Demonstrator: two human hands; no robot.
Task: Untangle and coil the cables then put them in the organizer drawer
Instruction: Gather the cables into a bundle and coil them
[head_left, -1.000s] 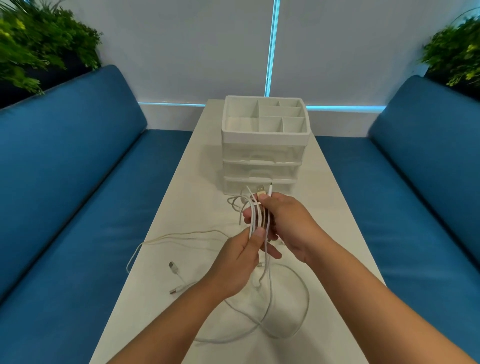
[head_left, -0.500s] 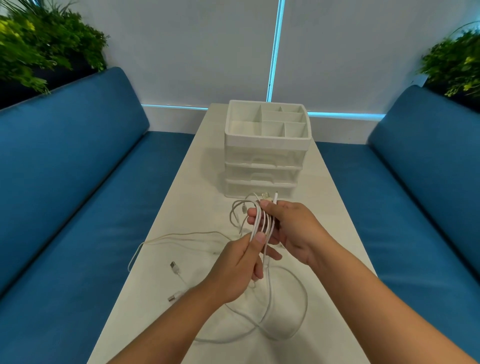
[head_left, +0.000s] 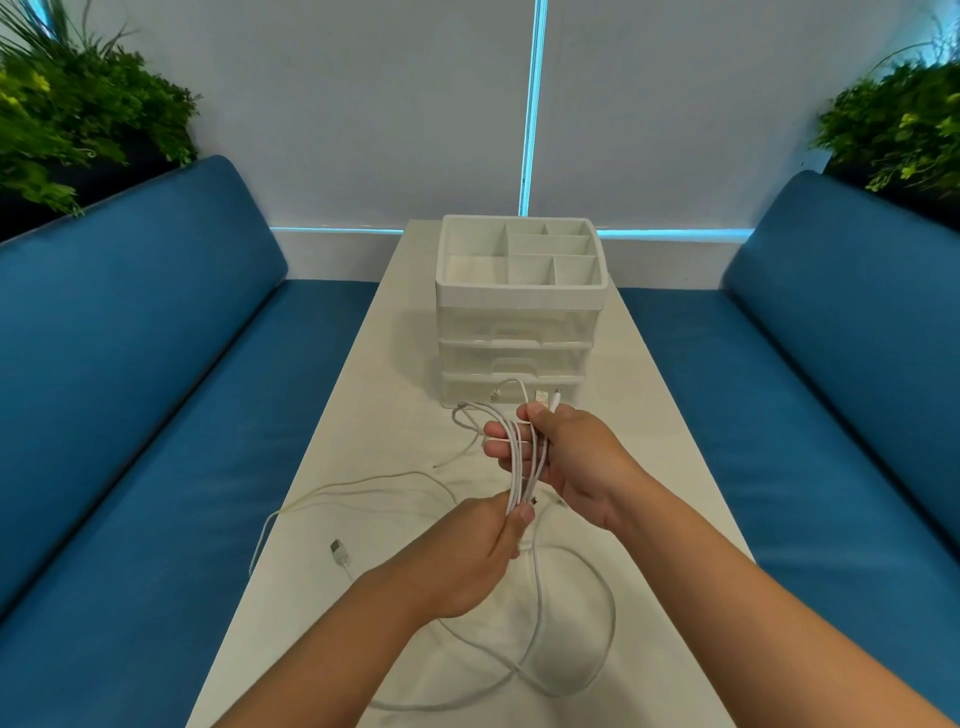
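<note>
Both hands hold the white cable bundle (head_left: 524, 462): my left hand (head_left: 467, 558) has slid lower to pinch its bottom end, and my right hand (head_left: 563, 457) grips the top, plugs poking above my fingers. The strands now run straighter between them, while loose loops trail below and the organizer (head_left: 519, 312) stands shut beyond my right hand, so coiling seems barely begun.

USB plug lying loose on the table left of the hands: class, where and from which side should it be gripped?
Pinch the USB plug by its white housing, coming from above; it lies flat on the table, and its cable trails toward the left hand.
</note>
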